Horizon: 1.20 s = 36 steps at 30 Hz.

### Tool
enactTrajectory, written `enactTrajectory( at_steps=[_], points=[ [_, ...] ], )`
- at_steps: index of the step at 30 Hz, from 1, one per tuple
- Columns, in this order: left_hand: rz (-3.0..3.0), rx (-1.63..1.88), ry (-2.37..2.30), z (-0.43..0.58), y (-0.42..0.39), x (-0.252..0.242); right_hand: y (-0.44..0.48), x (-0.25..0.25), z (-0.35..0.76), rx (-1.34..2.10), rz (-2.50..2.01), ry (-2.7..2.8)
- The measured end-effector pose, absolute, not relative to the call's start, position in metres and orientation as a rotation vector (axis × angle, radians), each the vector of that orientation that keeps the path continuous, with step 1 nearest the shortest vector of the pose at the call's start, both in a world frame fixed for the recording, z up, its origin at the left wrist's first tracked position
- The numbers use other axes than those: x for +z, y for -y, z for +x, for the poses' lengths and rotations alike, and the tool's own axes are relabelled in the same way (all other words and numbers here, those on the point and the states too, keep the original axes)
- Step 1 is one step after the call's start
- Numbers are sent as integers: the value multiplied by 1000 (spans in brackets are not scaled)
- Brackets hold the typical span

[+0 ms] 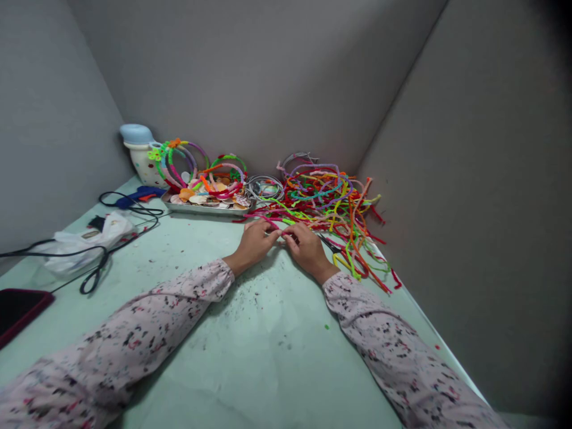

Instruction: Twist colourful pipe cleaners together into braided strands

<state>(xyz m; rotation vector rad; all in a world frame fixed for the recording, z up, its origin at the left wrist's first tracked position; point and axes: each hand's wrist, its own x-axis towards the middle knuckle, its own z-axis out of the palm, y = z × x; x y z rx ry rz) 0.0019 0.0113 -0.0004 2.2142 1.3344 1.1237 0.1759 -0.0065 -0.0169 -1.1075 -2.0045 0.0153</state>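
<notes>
Between both hands runs a magenta pipe cleaner (270, 224), pinched near the middle of the table. My left hand (255, 243) is closed on it, thumb against fingertips. Close by on the right, my right hand (305, 245) is closed on it too, with the fingertips of both hands almost meeting. Part of the pipe cleaner is hidden by the fingers. Just behind and to the right lies a tangled heap of coloured pipe cleaners (326, 193). Scissors (333, 245) lie partly under it, beside my right hand.
A metal tray (208, 210) holds shells and several fuzzy hoops. Behind it stands a bottle with a blue lid (137, 134). Coiled wire (264, 189) sits between tray and heap. On the left are a black cable (106, 256), a plastic bag (84, 241) and a phone (20, 313). Walls enclose the table.
</notes>
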Motion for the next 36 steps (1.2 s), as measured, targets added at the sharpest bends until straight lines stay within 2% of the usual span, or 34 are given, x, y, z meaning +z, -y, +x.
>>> enactTrajectory(
  at_steps=[11, 36],
  points=[
    [2308, 1279, -1325, 1, -5, 4, 3, -18, 177, 47, -1122, 1910],
    [2360, 1362, -1229, -1, -9, -3, 4, -18, 177, 57, -1115, 1906]
  ],
)
